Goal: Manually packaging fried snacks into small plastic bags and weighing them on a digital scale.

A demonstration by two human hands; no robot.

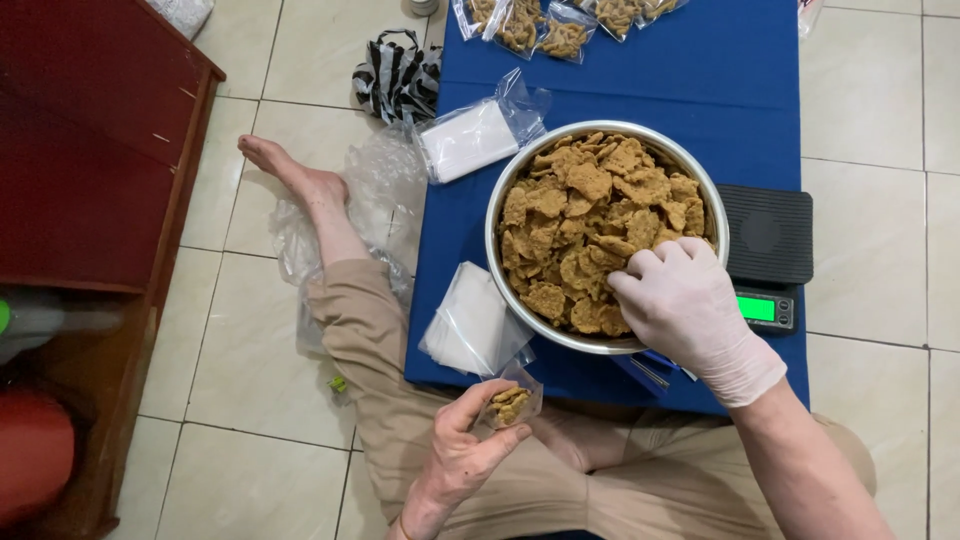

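While the person sits on a floor of pale square tiles [250, 400], a low table with a blue cover [700, 90] stands in front of the folded legs, and a dark red wooden cabinet [90, 160] stands at the left. A big round metal bowl [497, 215] sits in the middle of the blue cover, full of brown crispy chips [590, 215]. The right hand [685, 300], in a thin white glove, rests on the near edge of the bowl with its fingers curled and pressed close together, touching the chips. The left hand [460, 445] is bare and is down by the lap, just in front of the table edge. Its thumb and fingers pinch a small clear plastic bag [510, 400] with a few chips inside. The bag stands up in the hand with its open mouth toward the bowl, and its long side runs from the hand to the table. A black kitchen scale [768, 240] with a green screen sits just right of the bowl. A stack of empty clear bags [470, 320] lies left of the bowl, and filled bags [545, 30] lie at the far end.
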